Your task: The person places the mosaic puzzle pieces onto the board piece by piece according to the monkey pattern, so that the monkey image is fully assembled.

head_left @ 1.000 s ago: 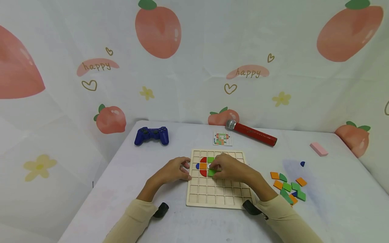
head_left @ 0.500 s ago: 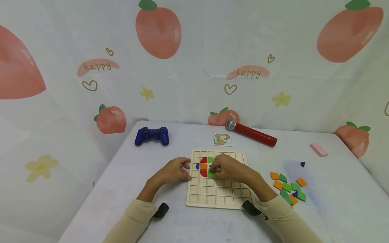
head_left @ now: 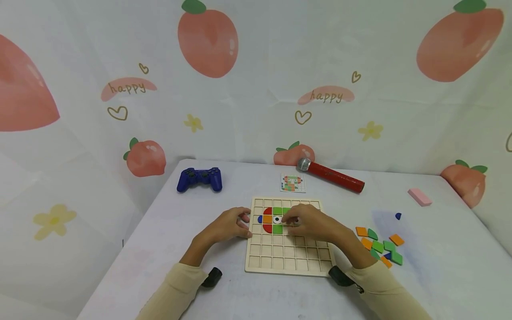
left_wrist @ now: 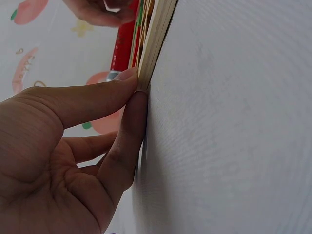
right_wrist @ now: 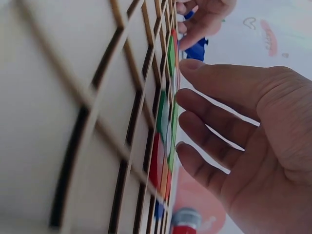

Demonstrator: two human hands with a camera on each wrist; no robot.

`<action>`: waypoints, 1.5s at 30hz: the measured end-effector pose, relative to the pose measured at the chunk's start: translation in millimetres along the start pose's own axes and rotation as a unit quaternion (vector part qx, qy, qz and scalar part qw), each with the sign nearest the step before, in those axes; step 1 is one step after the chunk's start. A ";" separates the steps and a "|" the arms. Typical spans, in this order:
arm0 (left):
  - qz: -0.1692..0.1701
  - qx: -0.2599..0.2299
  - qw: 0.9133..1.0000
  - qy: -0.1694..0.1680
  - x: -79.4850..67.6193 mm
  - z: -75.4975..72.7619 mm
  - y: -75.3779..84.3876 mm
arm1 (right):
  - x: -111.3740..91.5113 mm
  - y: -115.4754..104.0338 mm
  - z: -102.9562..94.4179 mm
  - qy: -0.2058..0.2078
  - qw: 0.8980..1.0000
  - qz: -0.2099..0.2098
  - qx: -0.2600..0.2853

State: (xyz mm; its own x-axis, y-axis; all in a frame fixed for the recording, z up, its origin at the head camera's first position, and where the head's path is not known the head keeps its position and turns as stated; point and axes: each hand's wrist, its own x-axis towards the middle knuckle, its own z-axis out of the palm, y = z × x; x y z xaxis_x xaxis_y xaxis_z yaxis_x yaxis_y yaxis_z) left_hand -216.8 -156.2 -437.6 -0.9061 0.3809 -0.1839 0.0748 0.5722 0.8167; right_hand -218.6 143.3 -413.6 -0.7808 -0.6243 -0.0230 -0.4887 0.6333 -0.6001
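A wooden grid board (head_left: 276,263) lies on the white table. My left hand (head_left: 226,223) pinches its left edge; in the left wrist view thumb and index finger meet at the board's rim (left_wrist: 158,36). Set into the squares are a blue half-round piece (head_left: 260,219), an orange square (head_left: 268,219), red curved pieces (head_left: 267,228), green squares (head_left: 278,229) and a white tile with a black dot (head_left: 277,219). Over the board just right of that tile is my right hand (head_left: 311,222), partly hiding more pieces. In the right wrist view its fingers (right_wrist: 209,107) hold nothing, tips close to the surface.
Loose orange, green and blue pieces (head_left: 378,246) lie right of the board, with a dark blue piece (head_left: 398,216) beyond. Behind the board are a pattern card (head_left: 293,182) and a red microphone (head_left: 336,176). A blue game controller (head_left: 199,179) sits back left, a pink block (head_left: 420,197) back right.
My right hand has shifted slightly to the right, uncovering the white dotted tile and more of the green pieces. My left hand has stayed at the board's edge.
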 end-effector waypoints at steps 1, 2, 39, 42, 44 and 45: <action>0.000 0.001 1.000 0.000 -0.1 0.1 0.3 | -3.0 2.6 -1.4 0.004 1.000 0.002 -0.001; 0.000 0.001 1.000 0.000 -0.2 0.1 0.6 | -6.2 5.7 -2.9 0.008 1.000 0.006 -0.003; 0.008 0.001 1.000 -0.002 -2.9 -0.4 1.0 | -121.0 100.5 -67.6 0.059 0.983 0.175 -0.019; 0.008 0.000 1.000 -0.002 -2.7 -0.8 1.1 | -122.4 102.9 -68.0 0.058 0.981 0.182 -0.020; 0.008 0.000 1.000 -0.003 -2.6 -0.8 1.3 | -123.6 103.3 -68.2 0.058 0.981 0.186 -0.024; 0.007 0.000 1.000 -0.003 -2.6 -0.9 1.3 | -124.3 103.3 -68.5 0.058 0.980 0.187 -0.028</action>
State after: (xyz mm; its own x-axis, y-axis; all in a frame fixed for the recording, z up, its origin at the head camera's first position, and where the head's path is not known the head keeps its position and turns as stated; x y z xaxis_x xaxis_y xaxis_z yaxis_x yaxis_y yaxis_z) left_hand -214.7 -157.1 -435.6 -0.9027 0.3930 -0.1753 0.0878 0.5669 0.8191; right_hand -198.8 317.7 -417.9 -0.9470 -0.2895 -0.1395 -0.1781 0.8340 -0.5222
